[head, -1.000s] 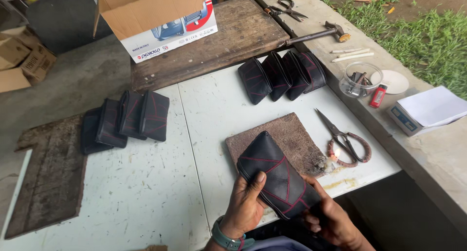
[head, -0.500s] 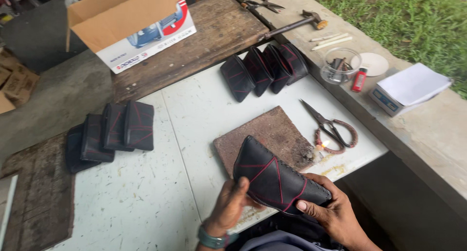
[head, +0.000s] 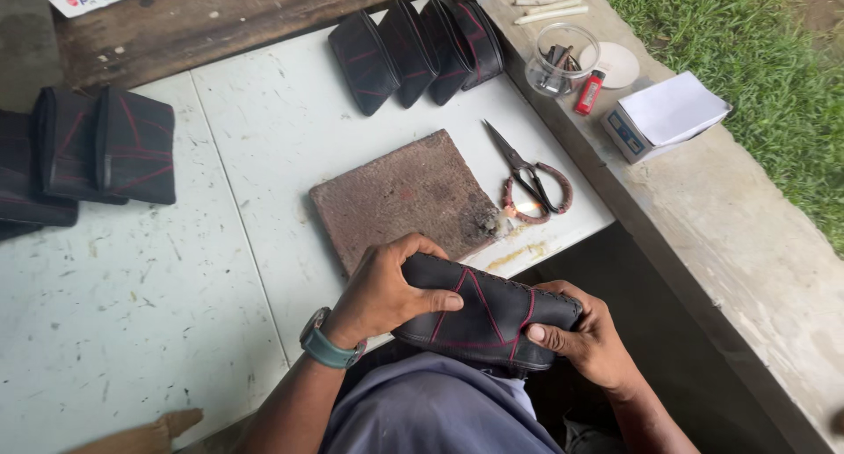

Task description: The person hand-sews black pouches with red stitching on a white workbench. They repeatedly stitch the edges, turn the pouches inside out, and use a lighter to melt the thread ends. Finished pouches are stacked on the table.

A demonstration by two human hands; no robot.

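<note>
Black leather pouch (head: 486, 318) with red stitching sits just off the counter's (head: 176, 278) near edge, gripped by both hands: left hand (head: 387, 291) curled over its top, right hand (head: 585, 335) clasping its end. Beyond lie a brown board (head: 404, 199) and scissors (head: 527, 177)

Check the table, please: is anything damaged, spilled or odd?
The brown board has a dark, scorched-looking corner, with pale and yellowish smears on the table beside it, near the scissors. Nothing else stands out: both the left hand and the right hand hold the black pouch.
</note>
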